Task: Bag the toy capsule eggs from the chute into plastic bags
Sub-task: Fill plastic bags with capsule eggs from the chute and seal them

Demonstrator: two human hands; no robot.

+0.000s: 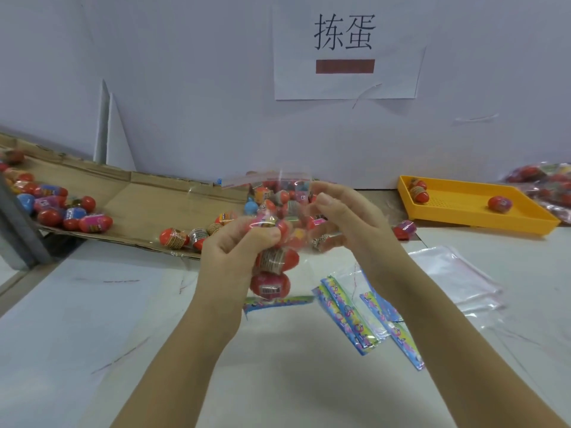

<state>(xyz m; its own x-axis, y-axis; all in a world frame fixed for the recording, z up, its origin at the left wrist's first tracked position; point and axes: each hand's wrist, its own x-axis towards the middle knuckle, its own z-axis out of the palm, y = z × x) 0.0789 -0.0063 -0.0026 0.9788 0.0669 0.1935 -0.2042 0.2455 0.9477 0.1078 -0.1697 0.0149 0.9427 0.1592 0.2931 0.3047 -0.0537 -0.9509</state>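
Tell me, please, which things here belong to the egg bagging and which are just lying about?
Job: clear plastic bag held by left hand and right hand; toy capsule eggs on brown cardboard chute; stack of empty clear bags.
Lying about: yellow plastic tray; colourful printed strips; white paper wall sign.

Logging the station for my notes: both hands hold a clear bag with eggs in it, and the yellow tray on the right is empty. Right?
Not empty: the head view shows eggs lying in the yellow tray. The left hand and right hand do hold the clear bag.
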